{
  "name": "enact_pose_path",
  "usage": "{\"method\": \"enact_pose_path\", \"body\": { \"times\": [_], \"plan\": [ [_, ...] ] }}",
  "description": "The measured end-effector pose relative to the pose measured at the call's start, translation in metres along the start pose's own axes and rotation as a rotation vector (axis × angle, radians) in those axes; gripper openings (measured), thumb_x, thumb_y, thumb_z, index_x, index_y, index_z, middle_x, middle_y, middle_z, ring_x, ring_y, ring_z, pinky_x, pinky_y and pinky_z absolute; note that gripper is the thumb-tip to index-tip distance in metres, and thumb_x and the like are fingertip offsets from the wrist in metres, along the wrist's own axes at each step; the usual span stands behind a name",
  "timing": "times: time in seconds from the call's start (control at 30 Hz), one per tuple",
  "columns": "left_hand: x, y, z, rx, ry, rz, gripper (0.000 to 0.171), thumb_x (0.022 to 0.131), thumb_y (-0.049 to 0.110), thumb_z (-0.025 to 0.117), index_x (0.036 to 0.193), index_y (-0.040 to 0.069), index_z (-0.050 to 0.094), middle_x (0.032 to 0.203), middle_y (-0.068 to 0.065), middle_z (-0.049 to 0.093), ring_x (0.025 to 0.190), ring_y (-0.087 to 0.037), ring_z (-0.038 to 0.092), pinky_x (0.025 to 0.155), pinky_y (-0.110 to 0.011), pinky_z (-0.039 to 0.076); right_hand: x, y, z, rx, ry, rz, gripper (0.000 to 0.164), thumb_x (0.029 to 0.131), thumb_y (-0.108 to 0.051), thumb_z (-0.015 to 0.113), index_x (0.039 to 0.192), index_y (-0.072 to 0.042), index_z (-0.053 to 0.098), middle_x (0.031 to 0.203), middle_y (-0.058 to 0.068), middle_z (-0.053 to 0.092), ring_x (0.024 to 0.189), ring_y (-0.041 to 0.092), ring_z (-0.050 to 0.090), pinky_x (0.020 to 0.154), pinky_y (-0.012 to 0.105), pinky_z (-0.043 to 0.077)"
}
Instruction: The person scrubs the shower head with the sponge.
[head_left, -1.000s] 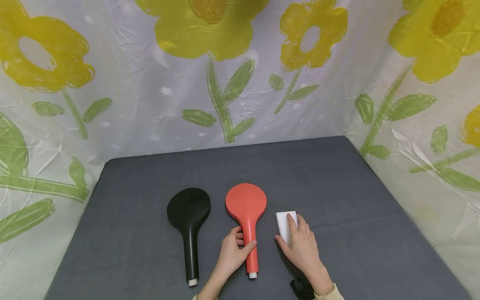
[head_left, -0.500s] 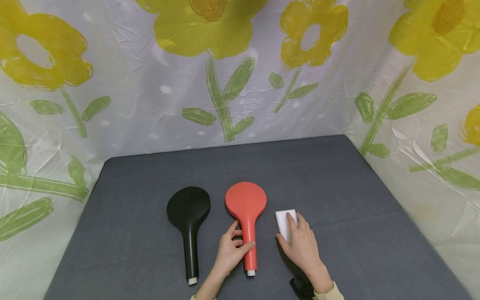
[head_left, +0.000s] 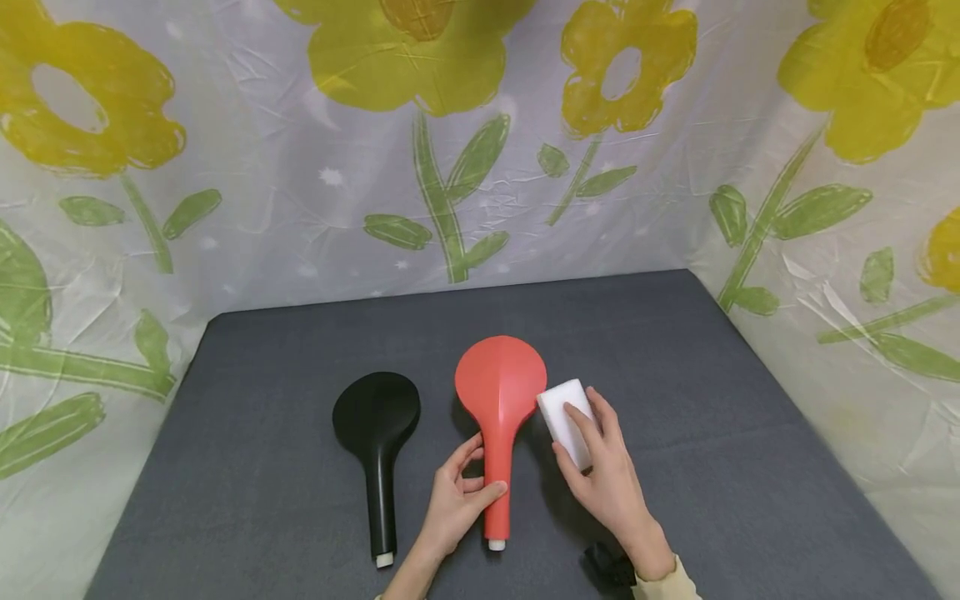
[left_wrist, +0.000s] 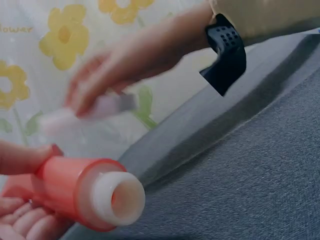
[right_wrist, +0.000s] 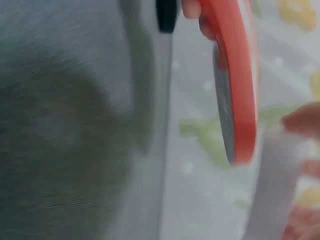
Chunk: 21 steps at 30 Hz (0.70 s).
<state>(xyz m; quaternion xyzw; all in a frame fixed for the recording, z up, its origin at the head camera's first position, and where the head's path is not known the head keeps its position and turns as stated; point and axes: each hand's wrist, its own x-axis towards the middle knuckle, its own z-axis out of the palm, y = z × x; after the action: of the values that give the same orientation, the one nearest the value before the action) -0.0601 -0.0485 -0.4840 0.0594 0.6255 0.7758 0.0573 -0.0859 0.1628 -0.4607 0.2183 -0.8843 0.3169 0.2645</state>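
In the head view my left hand (head_left: 452, 510) grips the handle of a red shower head (head_left: 500, 379), which is raised off the table with its back facing up. Its white hollow connector (left_wrist: 132, 202) points at the left wrist camera. The grey underside (right_wrist: 223, 107) of the head shows in the right wrist view. My right hand (head_left: 613, 475) holds a white sponge block (head_left: 561, 417) between thumb and fingers, close beside the red head's right edge. Whether they touch I cannot tell. A black shower head (head_left: 377, 412) lies on the table to the left.
Dark grey cloth covers the table (head_left: 720, 400). A curtain (head_left: 300, 167) printed with yellow flowers hangs behind it and at both sides. A black strap (left_wrist: 227, 55) sits round my right wrist.
My left hand has lifted the red shower head off the table. My right hand has picked up the white sponge block, tilted it and brought it up and left, towards the red head.
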Motion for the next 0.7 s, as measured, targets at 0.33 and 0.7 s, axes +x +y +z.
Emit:
{"method": "enact_pose_path", "body": {
  "times": [0.33,0.7],
  "plan": [
    [-0.011,0.034,0.009,0.224,-0.035,0.295,0.058,0.07,-0.007,0.069,0.122,-0.006,0.042,0.105,-0.021,0.052,0.079,-0.028,0.063,0.064,-0.035,0.052,0.035,-0.049,-0.002,0.033,0.073,-0.578,0.028,0.086,-0.022,0.056,0.106,-0.004,0.062,0.12,0.026,0.047,0.107,0.037,0.047,0.085,0.042,0.042],
    [-0.018,0.045,0.014,0.515,0.033,0.627,0.06,0.067,-0.004,0.072,0.12,-0.01,0.045,0.102,-0.019,0.056,0.082,-0.028,0.063,0.064,-0.029,0.052,0.084,-0.053,-0.017,0.028,0.261,-0.496,0.031,0.085,-0.024,0.057,0.106,0.0,0.062,0.119,0.025,0.048,0.108,0.039,0.047,0.087,0.044,0.04]
  ]
}}
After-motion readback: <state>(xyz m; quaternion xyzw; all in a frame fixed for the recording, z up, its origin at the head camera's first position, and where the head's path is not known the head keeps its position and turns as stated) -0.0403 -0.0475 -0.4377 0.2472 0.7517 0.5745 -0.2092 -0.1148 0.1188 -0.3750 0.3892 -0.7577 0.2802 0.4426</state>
